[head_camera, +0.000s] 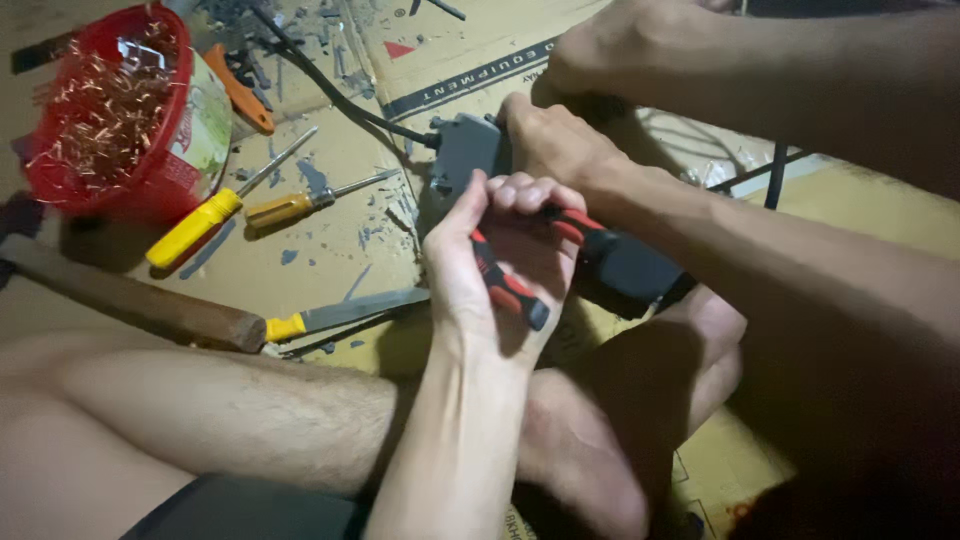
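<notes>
Left hand (490, 260): gripping red-and-black handled pliers (510, 290), fingers closed tight.
Right hand (550, 140): clamping grey plastic casing (462, 150).
Risk: pliers slipping, pinching fingers (525, 190).

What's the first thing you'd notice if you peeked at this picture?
In the middle, the left hand grips red-and-black pliers against a grey plastic part, which the right hand steadies; a third hand presses from above. At top left, a red basket glitters with copper wire scraps, with two screwdrivers on the cardboard beside it.
</notes>
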